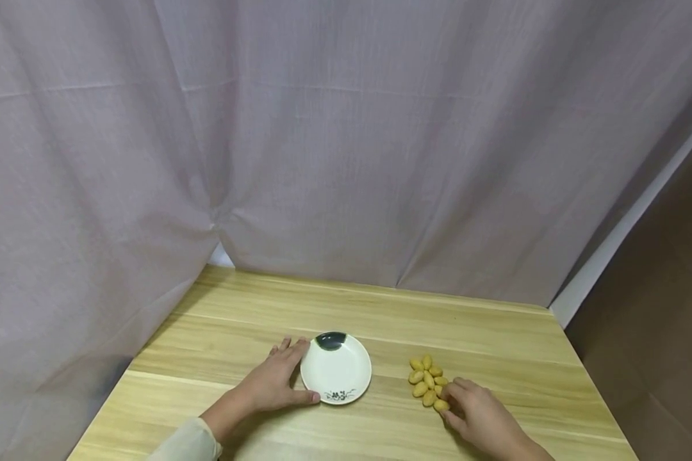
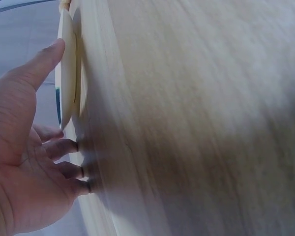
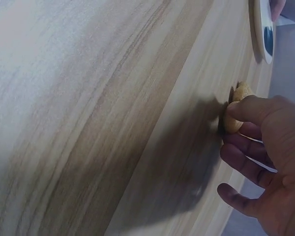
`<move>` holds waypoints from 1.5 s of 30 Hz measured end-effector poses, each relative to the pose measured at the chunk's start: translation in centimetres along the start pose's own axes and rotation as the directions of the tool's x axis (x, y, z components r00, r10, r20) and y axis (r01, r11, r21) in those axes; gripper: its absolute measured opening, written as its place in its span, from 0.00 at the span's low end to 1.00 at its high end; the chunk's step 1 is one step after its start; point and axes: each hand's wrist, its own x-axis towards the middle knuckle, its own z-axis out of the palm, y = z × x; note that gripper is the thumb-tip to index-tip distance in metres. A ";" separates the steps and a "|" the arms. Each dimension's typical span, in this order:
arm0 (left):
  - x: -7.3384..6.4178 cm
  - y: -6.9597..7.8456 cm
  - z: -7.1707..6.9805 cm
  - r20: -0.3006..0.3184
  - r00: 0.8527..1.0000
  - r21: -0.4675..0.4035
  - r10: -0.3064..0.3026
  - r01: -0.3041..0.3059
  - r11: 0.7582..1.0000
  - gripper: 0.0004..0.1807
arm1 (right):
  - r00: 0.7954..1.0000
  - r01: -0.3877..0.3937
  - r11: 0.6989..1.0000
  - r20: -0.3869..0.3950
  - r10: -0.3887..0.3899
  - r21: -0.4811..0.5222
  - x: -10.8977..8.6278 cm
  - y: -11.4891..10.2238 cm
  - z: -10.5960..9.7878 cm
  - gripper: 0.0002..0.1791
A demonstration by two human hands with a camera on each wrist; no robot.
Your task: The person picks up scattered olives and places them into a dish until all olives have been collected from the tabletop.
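A round white plate (image 1: 336,370) with a dark green patch at its far rim and a small dark floral print at its near rim lies flat on the table. My left hand (image 1: 270,383) is at the plate's left side, thumb and index fingertip at the rim, fingers spread; its other fingertips reach the wood in the left wrist view. Right of the plate lies a loose cluster of yellow oval nut-like pieces (image 1: 420,388). At its near right end my right hand (image 1: 484,416) pinches one nut-like piece (image 3: 232,120) between thumb and fingers.
The wooden table (image 1: 300,301) has light, streaky grain. Behind it hangs a greyish-lilac curtain (image 1: 346,160), which also drapes along the left side. A darker brown panel (image 1: 657,358) stands past the right edge.
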 end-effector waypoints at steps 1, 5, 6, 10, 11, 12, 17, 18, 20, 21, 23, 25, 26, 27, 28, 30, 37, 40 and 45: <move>0.0 0.0 0.0 -0.001 1.000 0.001 0.001 -0.001 1.000 0.66 | 1.000 0.003 1.000 -0.012 -0.003 -0.009 0.0 0.0 0.0 0.11; 0.0 0.0 0.0 0.001 1.000 0.008 -0.003 0.003 1.000 0.67 | 0.998 0.009 0.999 -0.065 -0.011 -0.031 0.0 -0.2 -0.2 0.12; 0.0 0.0 0.0 0.001 1.000 0.009 -0.006 0.006 1.000 0.67 | 0.997 0.009 0.999 -0.078 -0.012 -0.037 0.1 -0.2 -0.3 0.12; 0.0 0.2 -0.2 0.003 1.000 0.014 -0.016 0.016 1.000 0.68 | 0.992 0.013 0.999 -0.123 -0.017 -0.038 0.3 -0.4 -0.7 0.14; 0.0 0.2 -0.2 0.004 1.000 0.014 -0.019 0.019 1.000 0.68 | 0.990 0.017 0.999 -0.139 -0.022 -0.042 0.5 -0.5 -0.7 0.14; 0.0 0.2 -0.2 0.005 1.000 0.016 -0.021 0.021 1.000 0.68 | 0.988 0.021 0.999 -0.154 -0.028 -0.045 0.6 -0.5 -0.8 0.15; 0.0 0.3 -0.3 0.010 1.000 0.021 -0.028 0.027 0.999 0.68 | 0.977 0.052 0.998 -0.204 -0.060 -0.044 1.2 -1.1 -1.0 0.17; 0.0 0.3 -0.3 0.010 1.000 0.020 -0.028 0.028 0.999 0.68 | 0.977 0.059 0.998 -0.203 -0.066 -0.038 1.4 -1.2 -1.1 0.17; 0.0 0.3 -0.3 0.011 1.000 0.017 -0.025 0.025 1.000 0.68 | 0.979 0.062 0.998 -0.195 -0.066 -0.026 1.6 -1.5 -1.2 0.17; 0.0 0.3 -0.3 0.010 1.000 0.017 -0.022 0.022 1.000 0.68 | 0.980 0.062 0.998 -0.189 -0.065 -0.018 1.8 -1.6 -1.3 0.17; 0.0 0.3 -0.3 0.011 1.000 0.019 -0.019 0.018 1.000 0.68 | 0.982 0.060 0.998 -0.179 -0.061 -0.010 2.0 -1.9 -1.3 0.17; 0.0 0.3 -0.3 0.011 1.000 0.020 -0.015 0.015 1.000 0.68 | 0.981 0.064 0.998 -0.185 -0.064 -0.008 2.3 -2.2 -1.3 0.18; 0.1 0.3 -0.3 0.011 1.000 0.025 -0.014 0.014 1.000 0.68 | 0.978 0.072 0.997 -0.193 -0.073 -0.009 2.4 -2.3 -1.3 0.18; 0.1 0.3 -0.3 0.010 1.000 0.026 -0.014 0.013 1.000 0.68 | 0.975 0.087 0.996 -0.206 -0.087 -0.011 2.5 -2.4 -1.2 0.19; 0.1 0.3 -0.3 0.011 1.000 0.027 -0.013 0.013 1.000 0.68 | 0.970 0.101 0.995 -0.221 -0.102 -0.014 2.6 -2.5 -1.2 0.19; 0.1 0.4 -0.3 0.010 1.000 0.025 -0.013 0.013 1.000 0.68 | 0.957 0.141 0.990 -0.253 -0.141 -0.020 2.9 -2.7 -1.1 0.20; 0.1 0.2 -0.2 0.009 1.000 0.025 -0.003 0.003 1.000 0.67 | 0.936 0.200 0.979 -0.289 -0.199 -0.024 4.0 -3.6 -1.0 0.18; 0.0 0.1 -0.1 0.007 1.000 0.030 0.001 -0.001 1.000 0.67 | 0.933 0.207 0.978 -0.295 -0.207 -0.030 4.5 -4.0 -0.9 0.19; 0.0 0.2 -0.2 0.005 1.000 0.032 0.003 -0.003 0.999 0.67 | 0.919 0.235 0.971 -0.313 -0.239 -0.051 5.2 -4.6 -0.6 0.19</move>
